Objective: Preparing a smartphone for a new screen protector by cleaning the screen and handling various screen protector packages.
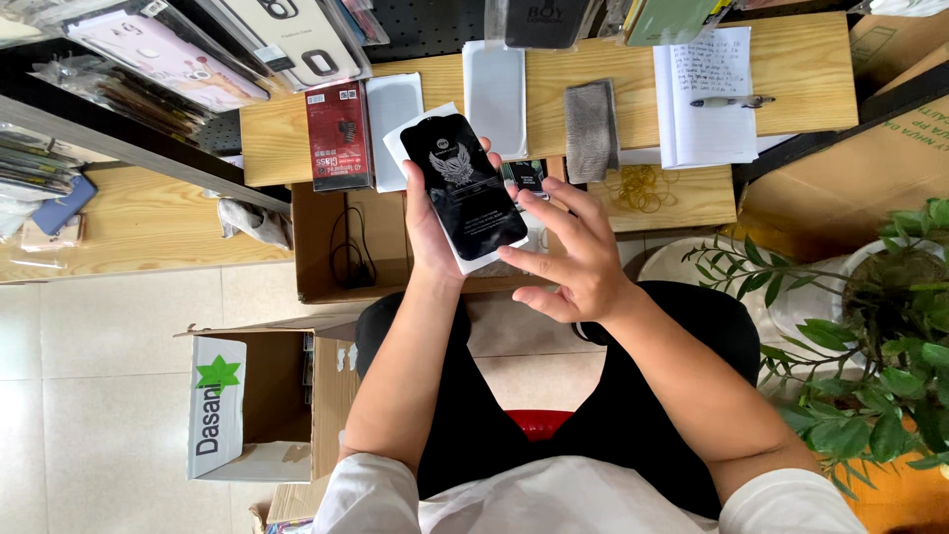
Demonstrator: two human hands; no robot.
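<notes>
Black screen protector (463, 184), printed with a pale winged emblem, lies on a white backing sheet (473, 259) and sits tilted in the left hand (430, 232), its top end leaning toward eleven o'clock. The left fingers curl up from beneath, their tips showing along the sheet's right edge near one o'clock, with the thumb along the left edge, so that hand is closed around the stack. At four o'clock of the protector the right hand (573, 257) hovers with fingers spread wide and loose; it grips nothing, and its fingertips (509, 251) reach the lower right corner of the sheet, though I cannot tell whether they touch it.

Beyond the hands, at twelve o'clock, a wooden shelf (811, 74) carries a red flat package (339, 135), two white sleeves (494, 99), a grey folded cloth (591, 131) and an open notebook (707, 94) with a pen (732, 101) lying across it. Just below the cloth, at two o'clock from the hands, a heap of rubber bands (643, 186) lies on a lower wooden board. An open cardboard box (326, 242) with a dark cable inside stands at nine o'clock of the left hand. At seven o'clock a second carton (257, 396) with a green star on its flap rests on the tiled floor. A leafy potted plant (880, 326) fills the four o'clock side.
</notes>
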